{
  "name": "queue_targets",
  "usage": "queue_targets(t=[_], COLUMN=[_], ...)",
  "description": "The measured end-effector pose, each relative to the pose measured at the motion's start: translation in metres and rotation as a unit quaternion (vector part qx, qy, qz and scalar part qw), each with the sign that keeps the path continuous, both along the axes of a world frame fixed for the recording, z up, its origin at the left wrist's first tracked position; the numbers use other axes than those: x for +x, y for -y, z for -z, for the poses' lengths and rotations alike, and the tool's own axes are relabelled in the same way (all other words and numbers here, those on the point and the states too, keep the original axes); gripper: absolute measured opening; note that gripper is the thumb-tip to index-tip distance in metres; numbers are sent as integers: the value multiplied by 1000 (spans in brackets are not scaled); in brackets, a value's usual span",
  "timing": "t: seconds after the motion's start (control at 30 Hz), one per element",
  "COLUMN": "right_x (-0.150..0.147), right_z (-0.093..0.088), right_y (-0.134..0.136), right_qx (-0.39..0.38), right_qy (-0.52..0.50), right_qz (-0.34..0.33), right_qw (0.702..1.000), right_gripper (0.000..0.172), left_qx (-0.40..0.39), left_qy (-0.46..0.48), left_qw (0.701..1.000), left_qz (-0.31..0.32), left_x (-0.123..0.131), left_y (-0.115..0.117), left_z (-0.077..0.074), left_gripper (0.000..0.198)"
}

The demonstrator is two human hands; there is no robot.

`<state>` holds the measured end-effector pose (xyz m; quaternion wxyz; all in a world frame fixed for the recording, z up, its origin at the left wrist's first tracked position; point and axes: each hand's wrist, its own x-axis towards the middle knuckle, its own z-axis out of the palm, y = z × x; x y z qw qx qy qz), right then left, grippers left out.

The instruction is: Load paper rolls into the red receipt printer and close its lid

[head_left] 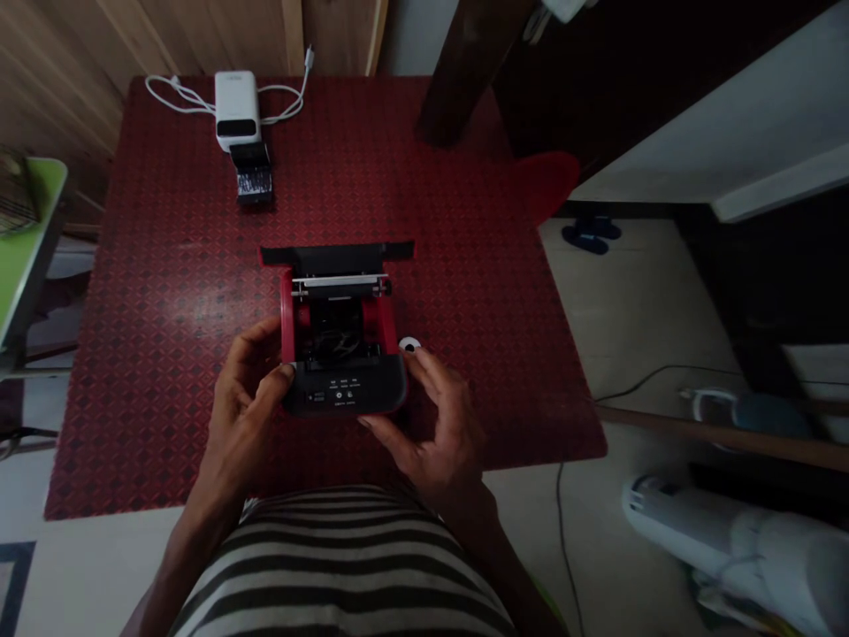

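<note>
A small red and black receipt printer (345, 385) sits on the table in front of me, its dark lid (338, 257) flipped up at the far side. The inner compartment (337, 327) lies exposed, dark, with no paper roll visible in it. My left hand (242, 407) grips the printer's left side, thumb on the front left of the top panel. Around the front right corner curls my right hand (438, 425), thumb at the front edge and fingers along the right side. Just beyond those fingertips shows a white ring with a dark centre (409, 343), like a paper roll's end, partly hidden.
A white power bank (237, 106) with a white cable (288, 88) lies at the table's far left, a small dark item with a pale printed label (254, 181) beside it. A dark post (457, 80) rises at the far edge. Blue slippers (590, 234) rest on the floor.
</note>
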<state>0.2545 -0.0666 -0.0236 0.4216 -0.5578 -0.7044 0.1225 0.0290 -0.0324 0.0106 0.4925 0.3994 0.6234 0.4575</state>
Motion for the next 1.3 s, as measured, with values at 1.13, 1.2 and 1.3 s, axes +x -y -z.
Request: queue_targets(t=[1.13,1.2,1.3], right_x=[-65,-64,-64], right_z=[-88,-90,-92], right_y=[-136,-136,-136], right_qx=[-223,-225,-219], right_qy=[407,406,400], right_qz=[-195,-194,-200], right_qw=[864,864,867], right_gripper=[42,41,39], left_qx=[255,260,278], left_qy=[-154,-158,-161], left_qw=[946,944,938], left_qz=[128,129,126], left_x=[-5,-6,-6], left_y=[9,9,8], left_z=[64,66,68], left_gripper=[96,99,98])
